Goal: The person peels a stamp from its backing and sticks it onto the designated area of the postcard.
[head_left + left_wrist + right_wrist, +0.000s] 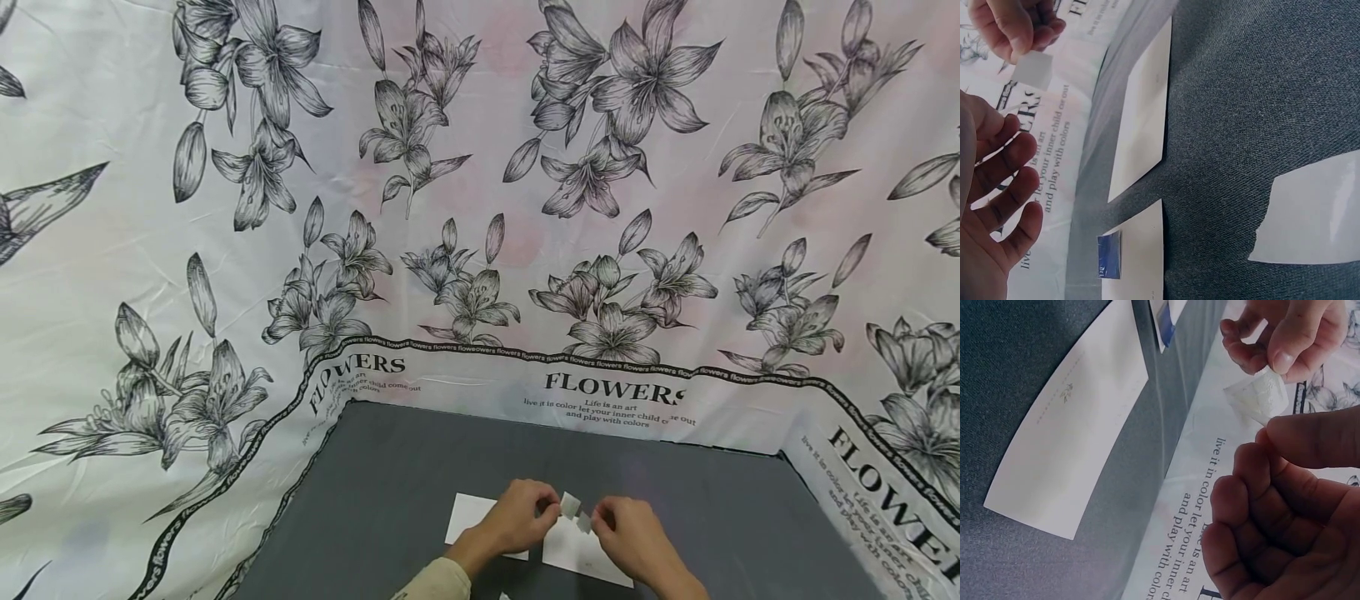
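My left hand [525,510] and right hand [630,533] are raised close together above two white cards. Between the fingertips is a small whitish, translucent square piece [570,504], with a smaller pale piece [583,522] beside it, nearer the right hand. In the right wrist view, the left thumb and finger pinch a creased translucent film [1260,394]; the right thumb and index finger pinch at its lower corner. From the left wrist, the right hand pinches a pale square [1034,70], while the left fingertips meet on a thin pale edge. Whether the pieces are joined I cannot tell.
The right white card [581,550] carries faint print. On the left card [1135,225] lies a blue square [1109,255]. A glossy white sheet with a ragged edge [1316,215] is nearer me on the dark grey cloth [375,500]. Flower-printed fabric [480,250] surrounds the surface.
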Demonstrator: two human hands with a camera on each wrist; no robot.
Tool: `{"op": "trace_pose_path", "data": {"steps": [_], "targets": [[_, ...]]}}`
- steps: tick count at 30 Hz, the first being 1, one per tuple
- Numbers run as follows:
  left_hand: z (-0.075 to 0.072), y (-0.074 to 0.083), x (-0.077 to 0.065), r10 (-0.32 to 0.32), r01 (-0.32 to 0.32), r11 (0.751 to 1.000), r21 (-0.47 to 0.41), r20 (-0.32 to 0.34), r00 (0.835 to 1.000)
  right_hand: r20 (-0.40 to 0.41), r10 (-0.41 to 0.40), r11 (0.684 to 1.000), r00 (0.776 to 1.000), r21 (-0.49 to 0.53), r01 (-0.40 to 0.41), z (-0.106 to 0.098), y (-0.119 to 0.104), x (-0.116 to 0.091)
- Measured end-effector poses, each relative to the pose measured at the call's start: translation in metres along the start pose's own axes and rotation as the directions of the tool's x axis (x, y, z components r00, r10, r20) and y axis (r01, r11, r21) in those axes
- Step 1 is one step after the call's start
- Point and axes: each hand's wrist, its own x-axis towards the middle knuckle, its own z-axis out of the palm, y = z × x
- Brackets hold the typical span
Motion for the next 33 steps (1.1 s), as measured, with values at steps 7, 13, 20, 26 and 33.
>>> {"op": "trace_pose_path", "data": {"steps": [7,13,20,26,33], "targets": [[0.000,0.000,-0.001,-0.003,0.003,0.999,0.043,-0.012,1.000,0.104,-0.022,0.999,0.994,0.052,0.017,0.002,0.005,-0.002],[0.000,0.000,-0.001,-0.015,0.015,0.999,0.028,-0.012,1.000,0.176,-0.084,0.994,0.981,0.087,0.069,0.004,0.008,-0.005],[0.001,-0.001,0.000,-0.005,0.005,0.999,0.038,-0.016,1.000,0.220,-0.142,0.986,0.965,0.112,0.120,0.010,0.009,-0.005],[0.001,-0.002,-0.001,-0.012,0.012,1.000,0.025,-0.011,1.000,0.270,-0.253,0.963,0.929,0.165,0.214,0.034,0.039,0.003],[0.001,-0.001,-0.001,-0.027,0.027,0.999,0.017,-0.011,1.000,0.387,-0.233,0.966,0.892,0.200,0.166,0.096,0.119,0.032]]}}
